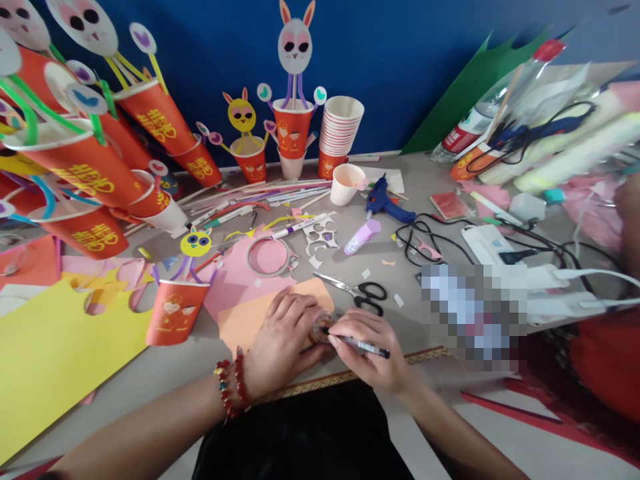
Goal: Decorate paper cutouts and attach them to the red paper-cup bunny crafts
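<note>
My left hand (283, 333), with a red bead bracelet at the wrist, presses a small round tape roll (320, 328) down on an orange paper sheet (250, 317) at the table's near edge. My right hand (370, 347) is closed round a black pen (357, 344), its tip touching the roll's rim. Black-handled scissors (360, 292) lie just beyond my hands. A pink paper sheet with a larger tape ring (269, 257) on it lies behind the orange sheet.
Red paper cups with bunny and cat faces on stalks (293, 127) stand along the back and left. A yellow sheet (55, 347) lies at left. A blue glue gun (385, 200), glue stick (363, 237), stacked cups (340, 130), black cables (435, 240) fill the right.
</note>
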Demonstrator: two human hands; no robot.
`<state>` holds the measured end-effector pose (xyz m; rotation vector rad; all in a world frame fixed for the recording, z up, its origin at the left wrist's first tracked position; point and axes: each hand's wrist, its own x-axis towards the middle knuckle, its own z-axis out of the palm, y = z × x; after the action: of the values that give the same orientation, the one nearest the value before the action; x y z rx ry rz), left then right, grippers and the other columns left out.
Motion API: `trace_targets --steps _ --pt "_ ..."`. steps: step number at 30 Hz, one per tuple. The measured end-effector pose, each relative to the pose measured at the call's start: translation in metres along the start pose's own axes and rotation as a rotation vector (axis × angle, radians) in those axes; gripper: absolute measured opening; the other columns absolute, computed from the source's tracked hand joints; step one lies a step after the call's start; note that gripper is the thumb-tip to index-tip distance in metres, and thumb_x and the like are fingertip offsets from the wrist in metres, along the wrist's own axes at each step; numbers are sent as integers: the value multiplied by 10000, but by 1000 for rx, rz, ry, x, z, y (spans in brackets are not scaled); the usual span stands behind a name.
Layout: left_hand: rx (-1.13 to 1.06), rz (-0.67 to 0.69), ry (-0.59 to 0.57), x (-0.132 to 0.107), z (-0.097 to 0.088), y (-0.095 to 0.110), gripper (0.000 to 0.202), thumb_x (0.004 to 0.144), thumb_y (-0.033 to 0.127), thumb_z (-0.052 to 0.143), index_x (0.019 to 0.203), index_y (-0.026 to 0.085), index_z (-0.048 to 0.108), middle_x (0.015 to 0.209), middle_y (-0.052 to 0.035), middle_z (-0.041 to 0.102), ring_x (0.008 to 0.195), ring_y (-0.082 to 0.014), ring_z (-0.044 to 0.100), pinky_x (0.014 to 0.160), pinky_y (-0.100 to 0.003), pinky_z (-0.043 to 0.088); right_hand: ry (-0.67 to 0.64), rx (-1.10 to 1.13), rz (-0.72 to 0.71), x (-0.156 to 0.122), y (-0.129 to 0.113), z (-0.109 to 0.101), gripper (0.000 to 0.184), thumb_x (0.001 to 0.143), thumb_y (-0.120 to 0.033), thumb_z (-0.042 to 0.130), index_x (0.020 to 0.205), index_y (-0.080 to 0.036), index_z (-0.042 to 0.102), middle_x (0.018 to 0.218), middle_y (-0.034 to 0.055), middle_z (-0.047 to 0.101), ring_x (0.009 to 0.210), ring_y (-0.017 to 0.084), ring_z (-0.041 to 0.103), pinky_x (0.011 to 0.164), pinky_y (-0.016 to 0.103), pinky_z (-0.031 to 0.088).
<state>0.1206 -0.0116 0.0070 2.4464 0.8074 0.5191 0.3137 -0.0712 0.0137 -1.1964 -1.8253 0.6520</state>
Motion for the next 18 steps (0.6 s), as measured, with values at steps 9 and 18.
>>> trace_targets --steps 9,18 --pt "-9 2 0 0 0 0 351 874 332 663 1177 192 552 1197 -84 622 1135 -254 549 1136 -524 320 -150 6 148 11 1 -14 140 954 -227 514 857 -209 614 755 21 651 719 175 595 698 289 450" --pt "-9 12 0 0 0 -1 405 858 352 680 1205 183 556 1210 -98 618 1141 -272 546 1127 -524 333 -359 -43 232 42 -2 -23 131 891 -184 555 773 -196 609 714 -3 648 681 157 596 652 248 408"
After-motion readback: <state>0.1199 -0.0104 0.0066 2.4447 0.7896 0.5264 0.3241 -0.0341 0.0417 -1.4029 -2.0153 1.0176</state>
